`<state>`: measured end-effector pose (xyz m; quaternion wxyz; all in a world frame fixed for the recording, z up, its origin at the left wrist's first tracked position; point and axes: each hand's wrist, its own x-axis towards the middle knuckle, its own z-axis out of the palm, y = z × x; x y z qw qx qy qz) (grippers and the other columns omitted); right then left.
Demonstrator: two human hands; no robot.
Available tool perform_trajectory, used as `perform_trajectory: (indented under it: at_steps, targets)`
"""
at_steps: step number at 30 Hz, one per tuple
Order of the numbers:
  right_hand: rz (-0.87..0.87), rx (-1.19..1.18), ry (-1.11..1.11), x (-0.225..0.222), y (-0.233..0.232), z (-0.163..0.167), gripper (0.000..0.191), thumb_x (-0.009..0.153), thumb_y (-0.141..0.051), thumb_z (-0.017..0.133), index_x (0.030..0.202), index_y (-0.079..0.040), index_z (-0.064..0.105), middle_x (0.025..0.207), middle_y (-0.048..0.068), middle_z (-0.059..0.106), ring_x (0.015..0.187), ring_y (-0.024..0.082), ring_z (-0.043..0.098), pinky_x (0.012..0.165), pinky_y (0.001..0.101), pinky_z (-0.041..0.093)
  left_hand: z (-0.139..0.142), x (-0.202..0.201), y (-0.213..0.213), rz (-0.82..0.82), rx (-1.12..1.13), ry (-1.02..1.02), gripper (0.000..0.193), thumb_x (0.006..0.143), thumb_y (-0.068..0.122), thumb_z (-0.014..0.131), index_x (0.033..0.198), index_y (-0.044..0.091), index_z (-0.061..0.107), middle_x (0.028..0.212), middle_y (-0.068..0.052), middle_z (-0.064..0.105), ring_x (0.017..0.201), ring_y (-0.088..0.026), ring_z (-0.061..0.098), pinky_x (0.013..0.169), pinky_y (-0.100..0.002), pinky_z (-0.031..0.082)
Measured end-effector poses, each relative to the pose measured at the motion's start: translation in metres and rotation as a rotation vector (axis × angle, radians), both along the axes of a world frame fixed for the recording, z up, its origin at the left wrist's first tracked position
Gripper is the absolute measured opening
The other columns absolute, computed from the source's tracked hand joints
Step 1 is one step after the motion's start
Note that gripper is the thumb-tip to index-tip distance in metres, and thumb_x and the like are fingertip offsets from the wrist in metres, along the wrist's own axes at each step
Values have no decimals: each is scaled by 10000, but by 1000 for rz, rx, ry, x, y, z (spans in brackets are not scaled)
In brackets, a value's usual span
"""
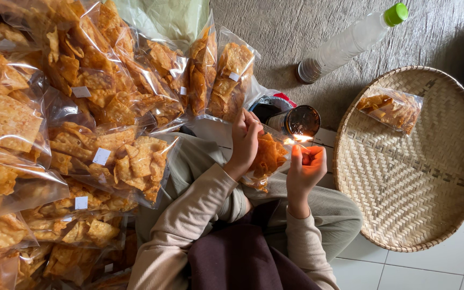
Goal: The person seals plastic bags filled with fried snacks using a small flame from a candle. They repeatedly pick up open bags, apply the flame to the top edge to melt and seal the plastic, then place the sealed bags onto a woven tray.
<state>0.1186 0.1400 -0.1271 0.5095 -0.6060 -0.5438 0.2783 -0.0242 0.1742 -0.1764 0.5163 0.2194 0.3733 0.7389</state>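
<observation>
- The left hand (244, 140) pinches the top edge of a clear plastic bag of orange fried crackers (267, 157), fingers clenched on the film; the bag sits in the person's lap, just left of the small lit flame lamp in a dark tin (300, 122).
- The right hand (305, 166) grips the same bag's top corner and holds it right at the flame (301, 138), below the tin.
- Risk, as I judge it: held too long at the flame, the thin film could melt through or catch, and the fingertips so close could be burnt; a slack grip could leave the seam open.
- The tin could be knocked over by a sleeve, as it stands just above both hands.
- Count: one round woven bamboo tray (430, 215) right of the tin, holding one sealed cracker bag (390, 109).
- One clear plastic bottle with a green cap (350, 42), lying above the tin.
- A heap of sealed cracker bags (81, 123) left of the tin, more than a dozen; exact number cannot be told.
</observation>
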Motion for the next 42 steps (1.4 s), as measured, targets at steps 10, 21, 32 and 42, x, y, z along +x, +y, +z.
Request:
perform_trajectory:
  at_steps: [10, 21, 32, 42]
  targets:
    - [-3, 64, -32, -4, -1, -9, 219, 975, 19, 678, 891, -46, 487, 764, -36, 488, 622, 9, 374, 535, 189, 326, -2, -3, 0, 25, -37, -29, 155, 876, -30, 467, 806, 82, 387, 739, -49, 494, 651, -105, 436, 642, -255, 423]
    - [22, 49, 58, -16, -2, 3, 184, 1001, 36, 643, 925, -38, 492, 741, 0, 556, 564, 21, 490, 483, 189, 389, -4, -4, -2, 41, -78, -102, 115, 863, -18, 445, 801, 68, 399, 731, -55, 503, 650, -111, 442, 639, -256, 417]
    - [36, 65, 53, -17, -8, 6, 162, 1011, 25, 615, 951, -40, 479, 731, 27, 545, 548, 52, 485, 482, 204, 381, 5, -6, -10, 34, -74, -167, 139, 875, -35, 410, 802, 79, 375, 710, -45, 467, 609, -98, 390, 570, -248, 367]
    - [165, 165, -267, -2, -62, 53, 271, 1016, 25, 598, 1284, 7, 628, 1123, 92, 589, 896, 105, 557, 752, 235, 520, 39, -6, -64, -62, 125, -56, 163, 892, -62, 416, 841, 75, 342, 782, -85, 468, 670, -128, 402, 647, -266, 385]
